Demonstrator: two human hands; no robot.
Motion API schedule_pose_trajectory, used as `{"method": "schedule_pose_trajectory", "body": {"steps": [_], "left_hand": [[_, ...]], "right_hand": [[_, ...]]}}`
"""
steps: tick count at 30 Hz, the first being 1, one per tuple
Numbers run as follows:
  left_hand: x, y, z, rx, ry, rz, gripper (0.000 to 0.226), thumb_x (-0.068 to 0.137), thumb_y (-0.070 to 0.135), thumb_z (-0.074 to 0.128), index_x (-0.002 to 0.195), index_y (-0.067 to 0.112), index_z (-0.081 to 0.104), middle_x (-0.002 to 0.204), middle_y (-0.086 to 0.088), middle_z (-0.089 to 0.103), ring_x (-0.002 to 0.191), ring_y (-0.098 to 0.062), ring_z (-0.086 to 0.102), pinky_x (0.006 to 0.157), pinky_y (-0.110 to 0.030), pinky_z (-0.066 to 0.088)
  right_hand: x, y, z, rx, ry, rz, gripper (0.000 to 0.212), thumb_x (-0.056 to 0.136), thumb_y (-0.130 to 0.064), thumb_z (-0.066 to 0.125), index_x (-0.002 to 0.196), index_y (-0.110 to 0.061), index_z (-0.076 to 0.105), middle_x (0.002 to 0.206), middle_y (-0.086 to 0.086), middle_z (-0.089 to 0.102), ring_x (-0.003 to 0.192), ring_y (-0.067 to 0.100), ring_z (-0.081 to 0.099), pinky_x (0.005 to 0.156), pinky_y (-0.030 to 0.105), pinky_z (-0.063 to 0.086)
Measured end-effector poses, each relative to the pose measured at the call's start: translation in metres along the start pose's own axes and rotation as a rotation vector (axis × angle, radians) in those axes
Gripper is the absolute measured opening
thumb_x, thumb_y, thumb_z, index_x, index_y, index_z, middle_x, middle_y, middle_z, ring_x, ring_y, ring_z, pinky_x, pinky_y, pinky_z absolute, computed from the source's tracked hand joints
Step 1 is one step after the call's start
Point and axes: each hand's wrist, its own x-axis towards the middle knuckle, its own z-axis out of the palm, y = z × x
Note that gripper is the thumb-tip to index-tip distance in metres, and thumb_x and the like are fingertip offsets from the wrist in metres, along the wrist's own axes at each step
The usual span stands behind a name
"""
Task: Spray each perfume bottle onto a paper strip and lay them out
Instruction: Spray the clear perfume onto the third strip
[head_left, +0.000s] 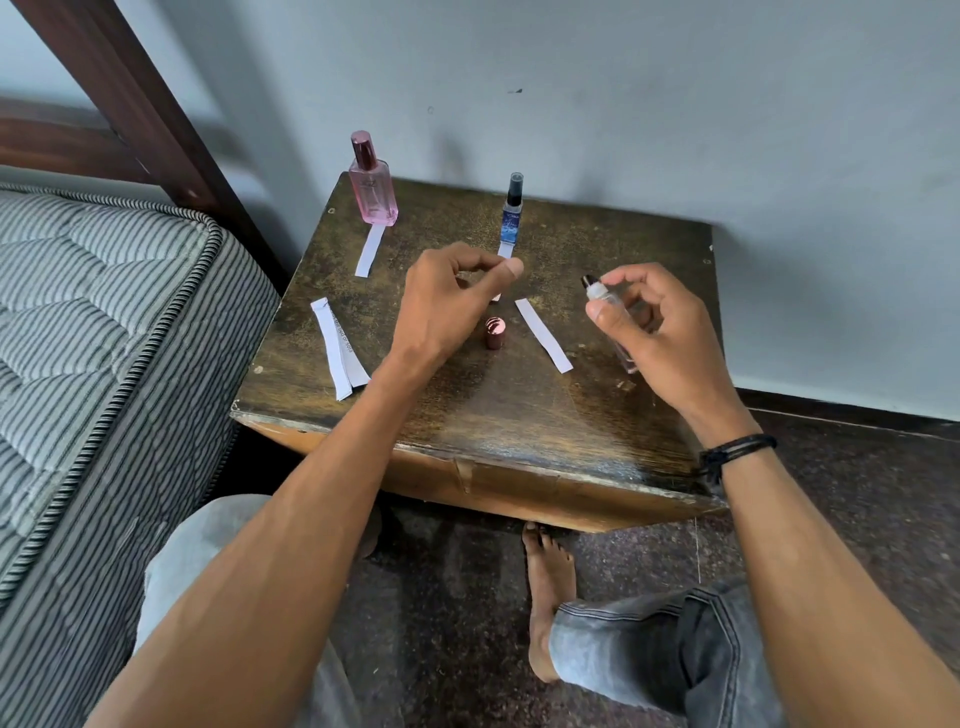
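**Perfume bottle (605, 296) at the table's (519, 415) 3 o'clock**

Right hand (654, 332) curls round it, nozzle toward 9 o'clock. Left hand (447, 306) — thumb and forefinger pressed together over the paper strip (506, 251) at 12 o'clock; whether they pinch it, cannot tell.

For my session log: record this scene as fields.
surface: wooden table
left grip: fingers curled over blue bottle's strip; pinch unclear
right grip: holds clear bottle, uncapped
cap: standing on table, between the grips
blue bottle: upright, back centre
pink bottle: upright, capped, pink bottle's strip before it
loose strip: flat, right of cap
spare strips: near table's left edge
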Motion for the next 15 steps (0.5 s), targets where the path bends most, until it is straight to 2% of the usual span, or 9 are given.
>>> {"method": "schedule_pose_trajectory", "body": {"steps": [1,2,4,6,8,11,13,15], "left_hand": [[0.0,0.0,-0.005,-0.005,-0.057,0.013,0.023,0.084,0.045,0.078,0.091,0.024,0.078,0.094,0.011,0.074,0.087,-0.006,0.069,0.082,-0.03,0.054],[0.001,0.001,-0.012,0.018,-0.14,0.038,0.023,0.082,0.044,0.08,0.094,0.024,0.078,0.098,0.012,0.073,0.091,-0.004,0.067,0.083,-0.026,0.053],[0.001,0.001,-0.024,0.177,-0.316,0.126,0.028,0.079,0.038,0.083,0.103,0.024,0.078,0.11,0.012,0.066,0.096,0.006,0.06,0.08,-0.006,0.042],[0.0,-0.004,-0.032,0.286,-0.407,0.196,0.034,0.077,0.029,0.086,0.109,0.022,0.076,0.116,0.008,0.061,0.097,0.005,0.059,0.076,0.0,0.041],[-0.002,-0.013,-0.034,0.307,-0.422,0.225,0.032,0.078,0.022,0.086,0.108,0.023,0.077,0.112,0.006,0.061,0.093,-0.002,0.063,0.074,-0.001,0.042],[-0.002,-0.019,-0.032,0.333,-0.412,0.233,0.028,0.081,0.018,0.083,0.108,0.023,0.077,0.101,0.009,0.064,0.086,-0.008,0.063,0.074,-0.012,0.043],[-0.001,-0.015,-0.036,0.221,-0.376,0.182,0.027,0.082,0.017,0.082,0.108,0.021,0.077,0.097,0.011,0.069,0.085,-0.005,0.065,0.077,-0.016,0.048],[0.0,-0.009,-0.043,-0.02,-0.32,0.099,0.027,0.084,0.017,0.081,0.111,0.018,0.076,0.099,0.007,0.076,0.09,-0.006,0.07,0.083,-0.02,0.053]], "right_hand": [[0.001,-0.003,0.001,0.046,0.008,0.002,0.017,0.096,-0.036,0.07,0.111,-0.033,0.063,0.101,-0.007,0.069,0.081,0.005,0.056,0.071,0.011,0.042],[0.003,-0.006,0.003,0.092,0.013,0.005,0.016,0.097,-0.033,0.069,0.111,-0.032,0.063,0.099,-0.008,0.066,0.08,0.004,0.053,0.071,0.01,0.042],[0.005,-0.009,0.006,0.178,0.017,0.007,0.015,0.097,-0.028,0.068,0.112,-0.029,0.065,0.098,-0.007,0.063,0.082,0.004,0.051,0.073,0.012,0.043],[0.007,-0.011,0.009,0.249,0.023,0.009,0.018,0.097,-0.028,0.069,0.115,-0.027,0.066,0.101,-0.003,0.063,0.087,0.008,0.053,0.076,0.018,0.046],[0.008,-0.015,0.013,0.328,0.03,0.007,0.021,0.094,-0.032,0.07,0.114,-0.028,0.066,0.103,-0.002,0.065,0.089,0.012,0.055,0.078,0.022,0.048],[0.008,-0.021,0.019,0.432,0.007,0.003,0.025,0.089,-0.034,0.071,0.113,-0.032,0.065,0.105,-0.002,0.066,0.089,0.012,0.058,0.082,0.028,0.051],[0.007,-0.022,0.025,0.429,-0.029,0.005,0.027,0.089,-0.031,0.071,0.115,-0.032,0.063,0.104,-0.006,0.065,0.088,0.007,0.058,0.083,0.027,0.05],[0.006,-0.024,0.032,0.407,-0.072,0.018,0.028,0.09,-0.025,0.072,0.116,-0.029,0.062,0.104,-0.006,0.066,0.088,0.005,0.059,0.082,0.025,0.051]]}}
